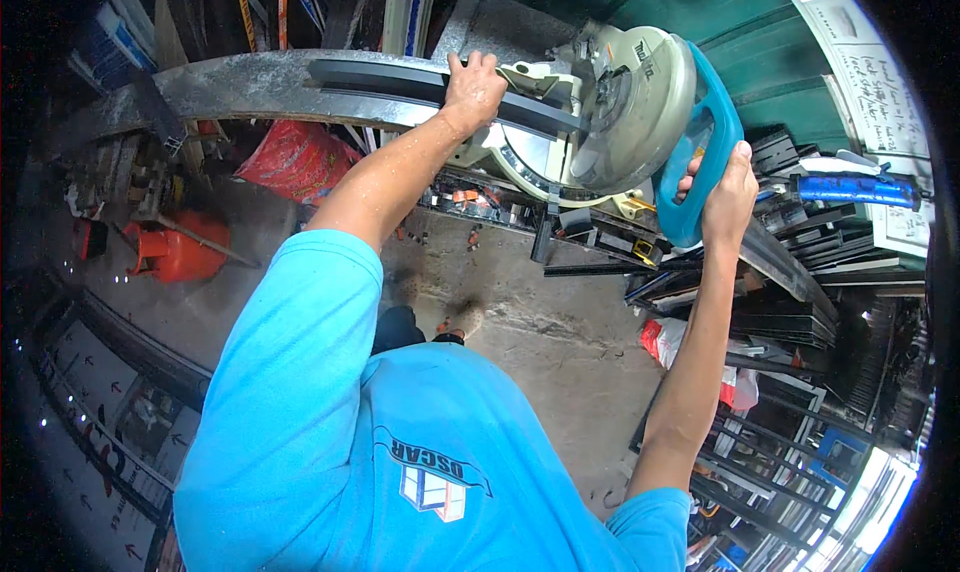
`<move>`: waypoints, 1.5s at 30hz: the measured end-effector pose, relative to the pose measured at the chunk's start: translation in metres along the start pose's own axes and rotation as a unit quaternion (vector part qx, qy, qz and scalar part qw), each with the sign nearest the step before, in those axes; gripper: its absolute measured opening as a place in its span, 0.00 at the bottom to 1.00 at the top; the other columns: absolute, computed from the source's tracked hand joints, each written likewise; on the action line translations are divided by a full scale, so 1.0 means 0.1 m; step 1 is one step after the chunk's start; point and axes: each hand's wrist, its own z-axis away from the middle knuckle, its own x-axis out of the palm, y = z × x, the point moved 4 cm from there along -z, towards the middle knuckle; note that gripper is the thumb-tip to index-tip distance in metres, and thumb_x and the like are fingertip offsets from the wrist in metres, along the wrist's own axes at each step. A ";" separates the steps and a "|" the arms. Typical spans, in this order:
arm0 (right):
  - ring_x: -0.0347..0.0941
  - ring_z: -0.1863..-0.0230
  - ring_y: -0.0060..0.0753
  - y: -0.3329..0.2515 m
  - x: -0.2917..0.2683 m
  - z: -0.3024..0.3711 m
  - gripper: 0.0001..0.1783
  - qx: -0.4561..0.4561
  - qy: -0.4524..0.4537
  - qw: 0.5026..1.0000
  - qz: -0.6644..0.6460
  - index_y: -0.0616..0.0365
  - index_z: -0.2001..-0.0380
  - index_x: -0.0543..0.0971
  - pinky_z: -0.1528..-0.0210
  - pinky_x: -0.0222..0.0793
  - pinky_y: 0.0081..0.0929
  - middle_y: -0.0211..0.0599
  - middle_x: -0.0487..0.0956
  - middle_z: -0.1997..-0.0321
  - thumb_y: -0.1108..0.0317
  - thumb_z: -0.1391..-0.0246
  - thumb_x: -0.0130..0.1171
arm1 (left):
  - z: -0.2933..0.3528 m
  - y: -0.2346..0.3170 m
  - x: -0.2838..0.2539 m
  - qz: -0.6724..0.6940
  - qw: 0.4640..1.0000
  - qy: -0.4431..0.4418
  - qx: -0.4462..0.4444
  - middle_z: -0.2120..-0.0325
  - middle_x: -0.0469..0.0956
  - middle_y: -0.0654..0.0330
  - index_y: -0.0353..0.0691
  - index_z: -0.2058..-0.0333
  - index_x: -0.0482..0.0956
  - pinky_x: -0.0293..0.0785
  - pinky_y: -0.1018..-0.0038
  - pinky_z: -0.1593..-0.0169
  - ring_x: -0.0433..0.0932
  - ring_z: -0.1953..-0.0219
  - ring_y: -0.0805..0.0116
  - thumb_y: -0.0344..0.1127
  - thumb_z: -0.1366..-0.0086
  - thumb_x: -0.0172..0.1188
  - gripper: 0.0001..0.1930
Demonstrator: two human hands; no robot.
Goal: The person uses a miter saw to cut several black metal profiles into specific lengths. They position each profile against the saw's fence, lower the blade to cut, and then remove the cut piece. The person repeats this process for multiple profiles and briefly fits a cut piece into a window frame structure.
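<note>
Dark grey metal, shaped as a long slim profile (375,80), lies along a pale, scuffed support beam (235,79) and runs rightward across the base of a cream-coloured mitre saw (640,102). Its right end reaches up to the saw's rounded blade guard (622,137), where the last bit is hard to make out.

The left hand (474,92) is closed over the profile near the saw's fence, with fingers bent across its far edge and the wrist above the near one. Off to the right, the right hand (728,190) is wrapped around the big teal loop handle (718,122) of the saw, fingertips showing through the opening (the thumb points up along the outer side).

Below the saw, a yellow-and-black tape measure (646,253) sits among dark offcuts. Further right, a blue tubular tool (857,190) lies in front of a white board (850,62) with handwriting, close to more stacked dark profiles (785,322). Green wall panels (765,97) stand behind the saw. Under the beam on the left are a red sack (298,162) and, lower, an orange-red rounded container (190,247) on the concrete floor (540,317).
</note>
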 end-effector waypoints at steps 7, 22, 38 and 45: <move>0.78 0.81 0.33 -0.09 -0.05 -0.11 0.36 0.015 -0.014 1.000 0.009 0.65 0.66 0.75 0.79 0.76 0.32 0.41 0.79 0.75 0.40 0.25 0.34 | 0.00 0.00 0.00 -0.005 1.000 -0.005 0.007 0.52 0.76 0.61 0.52 0.64 0.89 0.63 0.39 0.40 0.72 0.44 0.57 0.42 0.57 0.79 0.18; 0.79 0.79 0.41 -0.82 -0.15 -1.05 0.47 0.084 -0.096 0.992 0.026 0.68 0.58 0.77 0.78 0.78 0.41 0.50 0.79 0.71 0.24 0.36 0.43 | 0.29 -0.90 -0.33 0.178 0.979 -0.045 0.084 0.37 0.71 0.54 0.46 0.55 0.87 0.66 0.41 0.37 0.65 0.33 0.49 0.49 0.51 0.79 0.25; 0.76 0.68 0.57 -1.11 -0.08 -1.74 0.38 -0.121 -0.067 0.957 0.256 0.70 0.69 0.80 0.63 0.73 0.46 0.59 0.78 0.70 0.41 0.29 0.40 | 0.13 -2.18 -1.51 0.563 0.693 0.305 -0.330 0.66 0.84 0.56 0.34 0.61 0.80 0.80 0.62 0.65 0.84 0.69 0.61 0.38 0.42 0.70 0.16; 0.77 0.52 0.71 -1.02 -0.17 -1.91 0.35 -0.132 0.013 0.943 0.306 0.73 0.63 0.83 0.47 0.70 0.52 0.72 0.80 0.58 0.46 0.29 0.44 | 0.48 -1.77 0.35 0.669 0.487 0.145 -0.542 0.66 0.76 0.52 0.31 0.57 0.77 0.86 0.51 0.63 0.76 0.68 0.60 0.34 0.45 0.73 0.20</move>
